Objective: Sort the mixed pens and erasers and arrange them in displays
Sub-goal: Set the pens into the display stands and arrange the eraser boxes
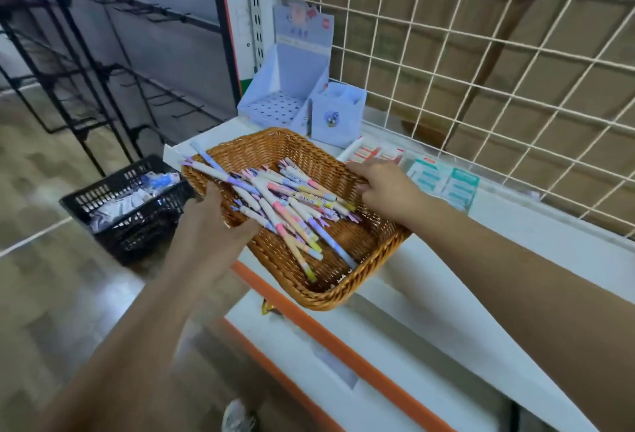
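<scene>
Pens (292, 211) lie heaped inside the wicker basket (271, 146), which overhangs the bench (446, 294) edge; with left hand (213, 225) and right hand (388, 191) fingers curled over its opposite rims, an uneven lift could spill them floorward.

One head-worn wide-angle camera looks forward and down from close above the wicker basket (268, 144), which sits mid-frame; the wire grid panel (481, 53) lies beyond it, the floor (41, 191) to its left.
</scene>
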